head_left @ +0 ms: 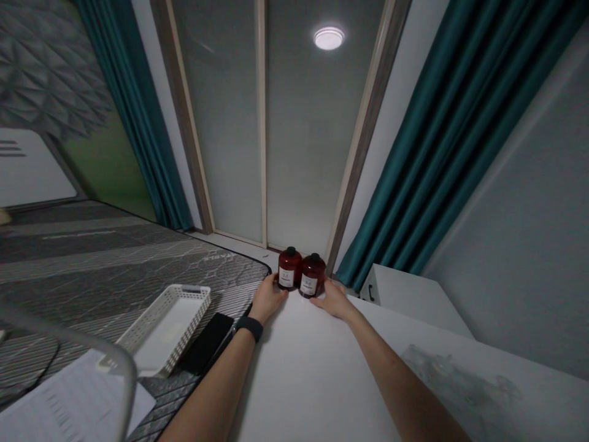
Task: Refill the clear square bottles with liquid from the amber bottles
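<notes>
Both bare hands close in on a pair of dark red bottles, the left hand (268, 298) curled round the outer side of the left bottle (286, 277) and the right hand (335, 299) round that of the right bottle (308, 284), so the two stand upright, side by side, between the palms. They are at the far end of a white tabletop (317, 374), whose smooth surface runs back from the grip toward the person, beneath the forearms. A dark watch band (251, 328) circles the left wrist, just behind the grip. To the left of the grip spreads a grey patterned surface (239, 267), bearing a black slab (209, 341), a white perforated basket (161, 337) and, farther off and nearer the person, printed paper (59, 405). Right of the grip and nearer the person, something crumpled and transparent (464, 383) lies on the white top; beyond that edge stands a white cabinet (414, 291). Past the grip rise framed frosted panels (225, 135), a round light (328, 38) showing at the right one, flanked by a left teal curtain (131, 110) and a right teal curtain (427, 147).
</notes>
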A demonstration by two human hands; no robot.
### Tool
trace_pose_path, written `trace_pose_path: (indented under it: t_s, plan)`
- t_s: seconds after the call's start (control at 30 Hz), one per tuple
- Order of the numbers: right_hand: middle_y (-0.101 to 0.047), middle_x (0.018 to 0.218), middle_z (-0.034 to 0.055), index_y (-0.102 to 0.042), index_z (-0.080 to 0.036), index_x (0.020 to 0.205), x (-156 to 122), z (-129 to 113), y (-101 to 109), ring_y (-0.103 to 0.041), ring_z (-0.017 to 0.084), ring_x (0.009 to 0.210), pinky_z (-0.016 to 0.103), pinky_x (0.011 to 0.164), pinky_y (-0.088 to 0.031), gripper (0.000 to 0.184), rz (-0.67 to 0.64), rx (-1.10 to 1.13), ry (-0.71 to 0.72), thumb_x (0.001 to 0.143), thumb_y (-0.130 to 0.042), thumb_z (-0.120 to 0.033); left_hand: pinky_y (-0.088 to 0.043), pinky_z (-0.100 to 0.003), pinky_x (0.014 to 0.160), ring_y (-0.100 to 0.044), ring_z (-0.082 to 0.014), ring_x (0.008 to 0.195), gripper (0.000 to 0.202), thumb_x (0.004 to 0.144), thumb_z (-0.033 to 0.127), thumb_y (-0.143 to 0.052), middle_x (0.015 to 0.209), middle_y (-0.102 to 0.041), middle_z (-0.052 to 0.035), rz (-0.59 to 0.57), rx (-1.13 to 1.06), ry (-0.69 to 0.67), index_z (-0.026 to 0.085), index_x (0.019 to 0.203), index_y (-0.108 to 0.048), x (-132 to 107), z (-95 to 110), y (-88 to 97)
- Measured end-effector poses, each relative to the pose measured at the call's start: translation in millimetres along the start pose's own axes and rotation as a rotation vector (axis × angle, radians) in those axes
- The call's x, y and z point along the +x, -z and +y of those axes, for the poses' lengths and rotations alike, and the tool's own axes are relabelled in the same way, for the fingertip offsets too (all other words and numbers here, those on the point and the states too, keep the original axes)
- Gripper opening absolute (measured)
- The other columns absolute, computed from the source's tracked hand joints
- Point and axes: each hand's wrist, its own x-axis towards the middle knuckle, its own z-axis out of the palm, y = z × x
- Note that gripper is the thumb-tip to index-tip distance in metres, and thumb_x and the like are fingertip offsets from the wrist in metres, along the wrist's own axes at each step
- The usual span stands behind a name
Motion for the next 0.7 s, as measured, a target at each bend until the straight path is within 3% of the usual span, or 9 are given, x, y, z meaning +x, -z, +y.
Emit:
trace_pose_path:
  t_s: [0.57,0.7]
  plan:
    - [-0.072,0.115,0.009,-0.047,-0.021,0.137,0,1,-5,-0.063,0.032,0.113,0.046,0.102,-0.037,0.071,0.039,0.041,-0.008,0.073,-0.077,-0.024,-0.048,-0.036,0.096,-0.066,-0.0294,0.113,0.05,0.068,0.008,-0.074,0.119,-0.072,-0.0153,-0.002,0.016,-0.01,0.014,0.117,-0.065,0,1,0.8]
    - [-0.07,0.118,0.0089,-0.04,-0.023,0.143,-3,6,-8,-0.06,0.032,0.117,0.046,0.102,-0.039,0.077,0.074,0.047,-0.021,0.074,-0.076,-0.025,-0.046,-0.037,0.098,-0.064,-0.0298,0.116,0.052,0.069,0.01,-0.074,0.121,-0.07,-0.0153,-0.001,0.015,0.024,0.015,0.12,-0.063,-3,2,2.4]
